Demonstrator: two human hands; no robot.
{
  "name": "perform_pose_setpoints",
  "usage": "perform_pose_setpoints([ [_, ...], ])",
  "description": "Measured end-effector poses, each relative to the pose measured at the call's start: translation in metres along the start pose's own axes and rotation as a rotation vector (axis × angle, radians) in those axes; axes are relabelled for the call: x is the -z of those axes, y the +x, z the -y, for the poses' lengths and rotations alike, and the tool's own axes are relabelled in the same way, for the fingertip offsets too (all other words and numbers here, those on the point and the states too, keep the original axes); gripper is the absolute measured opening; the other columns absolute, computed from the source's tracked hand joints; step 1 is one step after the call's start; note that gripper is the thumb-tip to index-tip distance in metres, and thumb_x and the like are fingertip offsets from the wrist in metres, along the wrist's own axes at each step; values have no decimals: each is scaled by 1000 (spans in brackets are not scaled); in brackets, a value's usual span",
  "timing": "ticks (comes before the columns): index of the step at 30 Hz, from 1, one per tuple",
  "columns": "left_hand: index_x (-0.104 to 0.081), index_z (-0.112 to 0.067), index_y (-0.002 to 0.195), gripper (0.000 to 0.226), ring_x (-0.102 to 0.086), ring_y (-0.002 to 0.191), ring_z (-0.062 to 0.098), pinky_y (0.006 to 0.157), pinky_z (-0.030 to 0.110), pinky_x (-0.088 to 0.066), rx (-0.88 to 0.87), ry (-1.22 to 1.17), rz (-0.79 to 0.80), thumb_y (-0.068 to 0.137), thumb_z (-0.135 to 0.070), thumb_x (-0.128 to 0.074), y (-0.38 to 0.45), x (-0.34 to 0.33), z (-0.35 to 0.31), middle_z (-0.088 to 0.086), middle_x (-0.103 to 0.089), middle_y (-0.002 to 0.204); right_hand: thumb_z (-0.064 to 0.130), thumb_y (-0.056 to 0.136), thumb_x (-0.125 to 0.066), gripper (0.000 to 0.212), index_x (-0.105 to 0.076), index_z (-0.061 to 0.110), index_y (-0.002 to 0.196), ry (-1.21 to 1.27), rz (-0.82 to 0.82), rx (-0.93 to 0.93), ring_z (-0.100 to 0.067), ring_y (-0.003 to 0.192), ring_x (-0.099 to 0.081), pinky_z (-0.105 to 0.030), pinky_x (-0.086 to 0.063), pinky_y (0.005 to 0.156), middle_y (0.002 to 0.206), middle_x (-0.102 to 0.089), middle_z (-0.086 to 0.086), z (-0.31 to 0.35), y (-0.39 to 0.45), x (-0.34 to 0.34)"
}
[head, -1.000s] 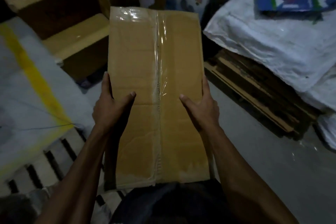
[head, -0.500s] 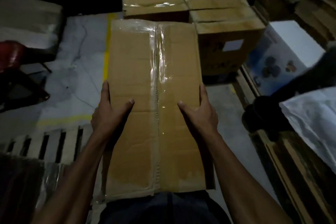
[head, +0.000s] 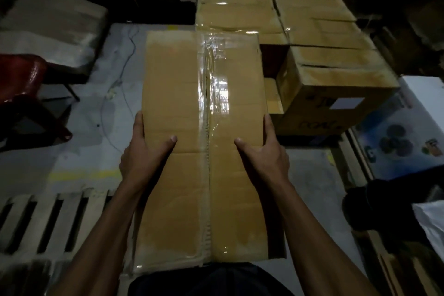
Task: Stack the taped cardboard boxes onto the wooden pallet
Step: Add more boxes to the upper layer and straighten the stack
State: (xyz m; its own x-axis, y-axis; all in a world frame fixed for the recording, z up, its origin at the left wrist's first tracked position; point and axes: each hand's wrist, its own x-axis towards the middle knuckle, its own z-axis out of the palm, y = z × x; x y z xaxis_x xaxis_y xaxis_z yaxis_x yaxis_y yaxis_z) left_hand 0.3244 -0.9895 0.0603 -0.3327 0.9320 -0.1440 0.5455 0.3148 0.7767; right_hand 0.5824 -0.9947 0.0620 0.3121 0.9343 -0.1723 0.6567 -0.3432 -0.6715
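I carry a long taped cardboard box (head: pixel 177 113) in front of my body, clear tape running down its middle seam. My left hand (head: pixel 144 154) grips its left edge, thumb on the top face and fingers down the side. My right hand (head: pixel 263 154) grips the right edge the same way. A pale wooden pallet (head: pixel 48 218) lies on the floor at the lower left, its slats partly hidden by my left arm and the box.
Several taped cardboard boxes (head: pixel 319 38) are stacked ahead on the right. A white printed carton (head: pixel 408 127) stands at the right. A red chair (head: pixel 21 89) and grey sacks (head: pixel 52 26) are at the left. Yellow floor line (head: pixel 84 174) beside the pallet.
My view has swung left with the box still held in both hands. The white sacks and flattened cardboard left the view; the stacked boxes, the chair and more of the pallet came in.
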Motion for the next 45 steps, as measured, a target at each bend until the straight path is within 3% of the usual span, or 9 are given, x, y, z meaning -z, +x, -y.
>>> perform_pose_setpoints([
  [5, -3, -56, 146, 96, -55, 122, 33, 101, 53, -44, -51, 28, 68, 73, -72, -63, 95, 12, -16, -4, -50, 145, 70, 81, -61, 97, -2, 48, 155, 26, -54, -96, -32, 129, -49, -44, -41, 101, 146, -50, -7, 54, 51, -26],
  [13, -6, -56, 146, 99, -53, 124, 33, 102, 55, -43, -140, 21, 176, 65, -76, -60, 204, 4, -66, -4, -49, 145, 69, 81, -62, 98, -2, 46, 156, 43, -152, -189, -34, 135, -44, -44, -39, 103, 154, -42, -7, 100, 117, -28],
  [21, -7, -51, 149, 93, -52, 126, 30, 102, 49, -41, -261, 63, 266, 79, -63, -66, 298, -62, -132, -7, -49, 146, 68, 82, -62, 98, -1, 47, 155, 90, -277, -275, -33, 135, -43, -47, -38, 105, 153, -42, -6, 96, 214, -13],
  [29, -7, -56, 146, 96, -51, 128, 28, 102, 54, -44, -330, 29, 350, 70, -69, -64, 385, -124, -215, -7, -46, 148, 64, 83, -64, 98, 1, 48, 155, 158, -346, -338, -36, 139, -37, -49, -34, 108, 155, -39, -5, 106, 313, 27],
  [37, -10, -48, 152, 94, -47, 131, 26, 100, 38, -37, -416, 17, 425, 80, -56, -69, 443, -167, -284, -8, -45, 149, 65, 81, -67, 98, -3, 50, 154, 178, -509, -388, -32, 134, -45, -47, -40, 104, 152, -44, -1, 118, 373, 52],
  [45, -7, -52, 147, 97, -50, 129, 23, 106, 49, -41, -557, 35, 692, 73, -68, -67, 531, -217, -312, -11, -44, 149, 62, 82, -67, 97, -4, 47, 155, 203, -644, -587, -32, 137, -41, -46, -35, 108, 155, -40, 0, 138, 417, 30],
])
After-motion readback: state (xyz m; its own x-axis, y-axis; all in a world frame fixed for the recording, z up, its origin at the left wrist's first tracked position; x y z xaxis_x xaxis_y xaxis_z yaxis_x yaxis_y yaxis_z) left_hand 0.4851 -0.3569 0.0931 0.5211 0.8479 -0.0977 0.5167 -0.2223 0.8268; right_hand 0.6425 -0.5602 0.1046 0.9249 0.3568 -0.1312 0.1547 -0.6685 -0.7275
